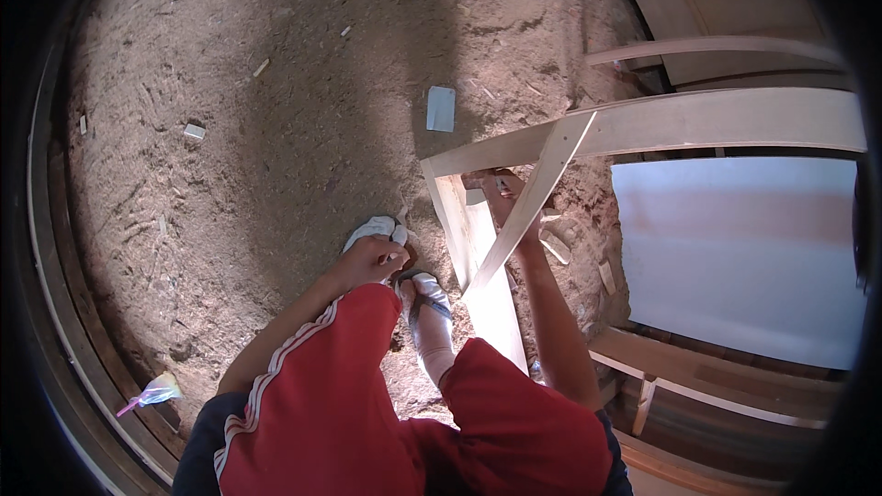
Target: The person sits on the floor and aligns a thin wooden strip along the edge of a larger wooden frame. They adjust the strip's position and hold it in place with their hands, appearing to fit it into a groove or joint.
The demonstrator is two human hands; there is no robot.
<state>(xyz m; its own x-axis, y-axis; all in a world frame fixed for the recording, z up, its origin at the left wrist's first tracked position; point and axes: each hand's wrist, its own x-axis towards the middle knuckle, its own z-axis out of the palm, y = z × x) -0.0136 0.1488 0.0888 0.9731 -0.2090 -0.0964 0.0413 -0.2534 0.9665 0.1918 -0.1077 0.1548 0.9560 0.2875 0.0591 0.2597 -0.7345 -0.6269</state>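
A pale wooden frame (pixel 726 119) stands at my right, with a leg at its near corner and a diagonal brace (pixel 533 207) across that corner. My right hand (pixel 503 195) reaches behind the brace into the corner, its fingers closed against the frame; the board and brace partly hide them. A wide pale board (pixel 494 298) slants from the corner toward my legs. Over my left knee, my left hand (pixel 372 259) is closed with curled fingers; whatever may be in it is hidden. Just beyond it shows a whitish sandal-clad foot (pixel 370 230).
Sawdust-covered ground bears scattered wood offcuts (pixel 555 246) and a light rectangular block (pixel 441 108). A large white panel (pixel 744 253) lies right, above another wooden frame (pixel 707 377). A crumpled plastic bag (pixel 161 389) lies lower left, beside a long dark edge.
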